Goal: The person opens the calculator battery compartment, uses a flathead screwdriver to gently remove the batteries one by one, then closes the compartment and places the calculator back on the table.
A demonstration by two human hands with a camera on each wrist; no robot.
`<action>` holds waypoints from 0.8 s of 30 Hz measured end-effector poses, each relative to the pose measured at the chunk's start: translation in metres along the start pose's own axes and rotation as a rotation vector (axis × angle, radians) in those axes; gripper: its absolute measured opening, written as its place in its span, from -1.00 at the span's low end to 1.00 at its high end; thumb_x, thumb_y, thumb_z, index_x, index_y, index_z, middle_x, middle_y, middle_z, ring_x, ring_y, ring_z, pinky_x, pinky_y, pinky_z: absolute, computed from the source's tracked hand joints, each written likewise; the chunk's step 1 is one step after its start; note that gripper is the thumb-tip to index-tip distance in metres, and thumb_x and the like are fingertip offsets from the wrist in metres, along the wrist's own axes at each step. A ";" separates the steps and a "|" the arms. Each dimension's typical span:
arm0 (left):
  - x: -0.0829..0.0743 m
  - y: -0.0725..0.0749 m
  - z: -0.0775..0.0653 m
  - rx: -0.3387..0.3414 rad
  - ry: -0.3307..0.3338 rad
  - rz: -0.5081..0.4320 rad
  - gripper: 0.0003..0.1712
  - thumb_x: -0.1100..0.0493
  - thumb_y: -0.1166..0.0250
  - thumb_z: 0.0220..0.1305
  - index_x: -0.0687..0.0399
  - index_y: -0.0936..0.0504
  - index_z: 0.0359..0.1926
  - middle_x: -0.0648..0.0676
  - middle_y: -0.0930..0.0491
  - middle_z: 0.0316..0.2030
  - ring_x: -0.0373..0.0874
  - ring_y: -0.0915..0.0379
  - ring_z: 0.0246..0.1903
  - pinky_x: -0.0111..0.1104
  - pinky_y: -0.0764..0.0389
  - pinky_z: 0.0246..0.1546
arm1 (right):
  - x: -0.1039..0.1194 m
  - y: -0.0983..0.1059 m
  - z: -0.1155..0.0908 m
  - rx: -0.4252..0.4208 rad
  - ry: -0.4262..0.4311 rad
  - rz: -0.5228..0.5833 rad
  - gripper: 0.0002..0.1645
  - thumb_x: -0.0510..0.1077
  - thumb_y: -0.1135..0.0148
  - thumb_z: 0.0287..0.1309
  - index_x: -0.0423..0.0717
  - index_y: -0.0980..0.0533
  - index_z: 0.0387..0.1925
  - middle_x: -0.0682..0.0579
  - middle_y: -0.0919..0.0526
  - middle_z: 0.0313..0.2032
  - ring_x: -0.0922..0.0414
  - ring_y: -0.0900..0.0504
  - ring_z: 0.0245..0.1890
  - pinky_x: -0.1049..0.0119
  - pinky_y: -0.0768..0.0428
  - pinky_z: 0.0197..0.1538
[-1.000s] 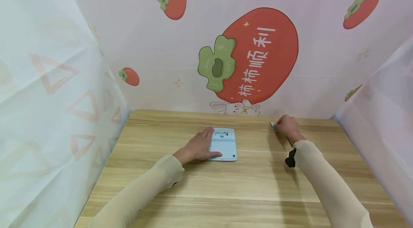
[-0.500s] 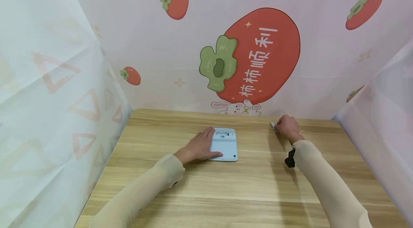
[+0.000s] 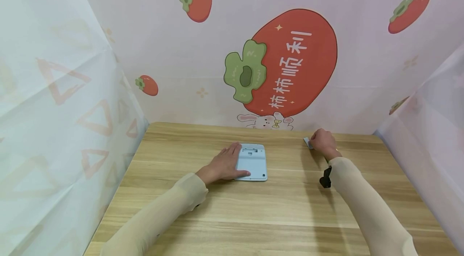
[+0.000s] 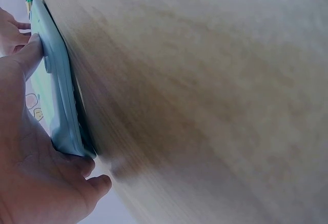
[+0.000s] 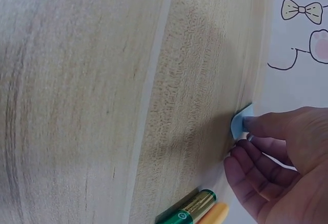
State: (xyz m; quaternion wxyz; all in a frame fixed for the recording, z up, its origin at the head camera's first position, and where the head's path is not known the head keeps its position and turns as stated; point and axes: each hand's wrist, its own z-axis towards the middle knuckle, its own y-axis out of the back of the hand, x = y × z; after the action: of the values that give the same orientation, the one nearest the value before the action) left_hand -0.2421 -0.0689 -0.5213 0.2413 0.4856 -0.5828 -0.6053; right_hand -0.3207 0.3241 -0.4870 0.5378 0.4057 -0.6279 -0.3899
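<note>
A flat light blue device (image 3: 255, 165) lies back side up on the wooden table, its battery recess uncovered near the far end. My left hand (image 3: 225, 163) rests over its left side, fingers toward the far edge and thumb along the near part of the back. Farther right, close to the wall, my right hand (image 3: 324, 143) pinches a small light blue battery cover (image 3: 307, 142) between thumb and fingers. In the right wrist view this cover sits right at the table surface, partly hidden by the thumb. Near the right hand lies a green and gold battery (image 5: 197, 206).
An orange object (image 5: 215, 214) lies beside the battery, cut off by the view's lower edge. Behind the wooden table (image 3: 224, 215) hangs a backdrop (image 3: 203, 58) printed with persimmons and a rabbit. White sheets also hang at the left (image 3: 54, 135) and right sides.
The view has shifted slightly. Both hands, the device and the cover stay practically where they were; the green item seen by the right wrist at first is now hidden.
</note>
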 end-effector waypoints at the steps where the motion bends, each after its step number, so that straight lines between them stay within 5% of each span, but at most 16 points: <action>1: 0.000 0.000 0.000 0.002 0.001 0.001 0.32 -0.54 -0.29 0.27 0.19 0.03 0.68 0.18 0.01 0.68 0.03 0.07 0.65 -0.04 -0.07 0.64 | 0.000 0.001 0.000 -0.002 0.001 0.001 -0.79 -0.23 -0.26 0.27 -0.17 -0.65 -0.49 -0.05 -0.65 -0.46 0.02 -0.54 -0.46 0.23 -0.48 -0.47; 7: -0.001 0.000 0.000 -0.002 0.000 0.009 0.32 -0.54 -0.29 0.26 0.18 0.02 0.68 0.17 0.01 0.68 0.03 0.06 0.65 -0.04 -0.07 0.64 | 0.001 0.003 -0.002 -0.015 0.009 0.004 -0.66 -0.27 -0.22 0.18 -0.04 -0.50 -0.70 0.08 -0.50 -0.64 0.08 -0.44 -0.56 0.26 -0.37 -0.52; 15: -0.002 0.003 -0.002 -0.018 -0.004 0.002 0.30 -0.53 -0.30 0.27 0.19 -0.02 0.67 0.18 -0.03 0.66 0.04 0.02 0.64 -0.04 -0.11 0.63 | 0.002 0.005 -0.001 -0.037 0.069 -0.015 -0.59 -0.32 -0.23 0.14 -0.01 -0.34 -0.74 0.13 -0.29 -0.71 0.15 -0.21 -0.62 0.30 -0.20 -0.55; 19: -0.002 0.002 -0.002 -0.017 -0.002 0.002 0.31 -0.53 -0.31 0.26 0.20 -0.02 0.67 0.18 -0.03 0.67 0.04 0.03 0.64 -0.04 -0.11 0.63 | 0.005 0.004 -0.002 -0.046 0.076 -0.046 -0.85 -0.30 -0.27 0.16 -0.23 -0.57 -0.51 -0.06 -0.59 -0.52 0.06 -0.47 -0.52 0.24 -0.44 -0.49; 24: -0.002 0.003 -0.003 -0.010 0.000 0.002 0.31 -0.54 -0.30 0.27 0.19 -0.01 0.67 0.18 -0.01 0.67 0.04 0.04 0.65 -0.04 -0.09 0.63 | 0.006 0.000 -0.003 -0.070 0.090 -0.060 -0.90 -0.28 -0.34 0.17 -0.30 -0.63 -0.36 -0.18 -0.70 -0.38 -0.05 -0.62 -0.42 0.12 -0.58 -0.39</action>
State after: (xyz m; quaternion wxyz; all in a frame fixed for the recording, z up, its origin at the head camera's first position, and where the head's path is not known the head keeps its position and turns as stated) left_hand -0.2393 -0.0689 -0.5178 0.2443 0.4838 -0.5804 -0.6077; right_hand -0.3187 0.3186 -0.4843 0.5672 0.4225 -0.5766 -0.4090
